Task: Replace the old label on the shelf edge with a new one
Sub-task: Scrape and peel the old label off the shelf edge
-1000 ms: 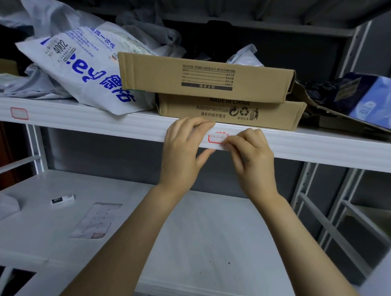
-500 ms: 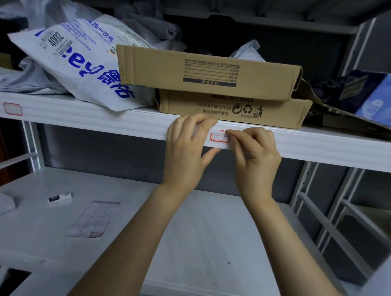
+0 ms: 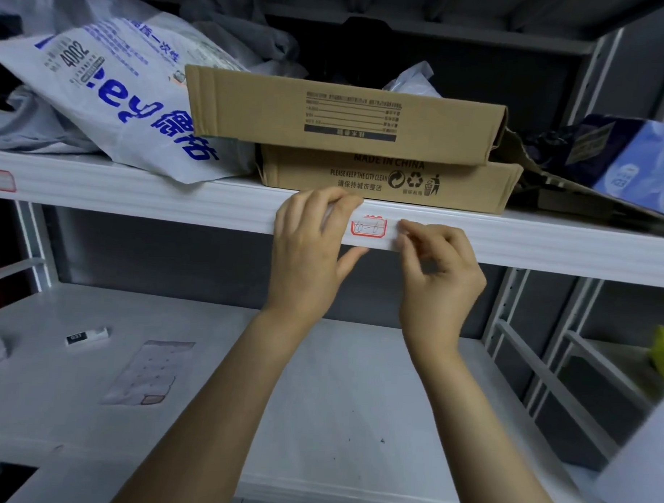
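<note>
The label (image 3: 369,228) sits on the shelf edge (image 3: 137,192); the left hand (image 3: 310,250) rests flat at its 9 o'clock, the right hand (image 3: 440,272) curled at 3, grip unclear. Picking carelessly could tear it, leaving residue.

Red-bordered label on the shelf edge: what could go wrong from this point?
1. Fingertips of the right hand sit at the right end of the label; picked from one corner, the paper might tear and leave scraps on the shelf edge.
2. A red sliver shows above the label's top border, perhaps another layer; a fresh one stuck over leftovers could sit crooked or lift.
</note>
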